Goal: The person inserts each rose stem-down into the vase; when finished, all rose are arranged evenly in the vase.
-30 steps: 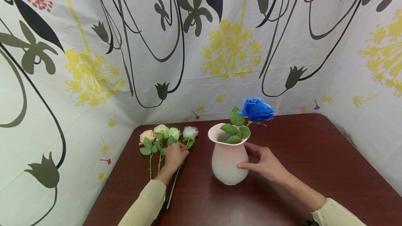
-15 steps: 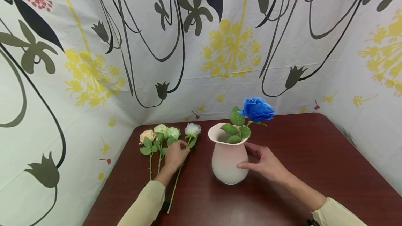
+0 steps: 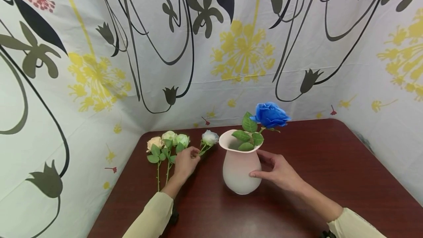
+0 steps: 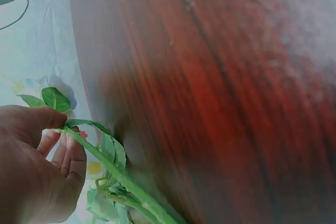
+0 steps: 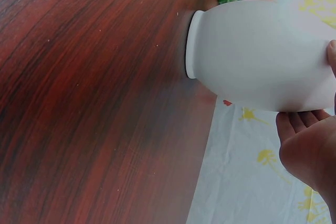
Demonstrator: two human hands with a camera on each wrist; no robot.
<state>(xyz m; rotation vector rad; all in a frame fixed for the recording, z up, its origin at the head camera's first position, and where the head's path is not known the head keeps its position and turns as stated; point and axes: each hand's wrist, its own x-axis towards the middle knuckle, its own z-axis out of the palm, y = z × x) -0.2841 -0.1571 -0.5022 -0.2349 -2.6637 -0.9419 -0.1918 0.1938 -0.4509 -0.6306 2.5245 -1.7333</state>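
My left hand [image 3: 195, 155] pinches the green stem [image 4: 107, 165] of a white rose [image 3: 210, 137], whose head is raised just left of the vase rim. The left wrist view shows the left hand [image 4: 65, 132] with thumb and fingers closed on that stem. A pale pink vase [image 3: 238, 166] stands mid-table with a blue rose [image 3: 271, 115] and its leaves in its mouth. My right hand [image 3: 261, 164] holds the vase's right side between thumb and fingers. The right wrist view has the vase [image 5: 257, 51] against my right hand [image 5: 310, 145].
Three more roses, peach [image 3: 154, 143], cream [image 3: 169, 136] and pale green [image 3: 183, 140], lie side by side at the left of the dark red table [image 3: 324, 157]. A flower-printed cloth [image 3: 211, 47] walls in the table on the left, back and right.
My left hand has lifted the white rose off the table and swung its head to the right, towards the vase. The right hand and vase have stayed still.
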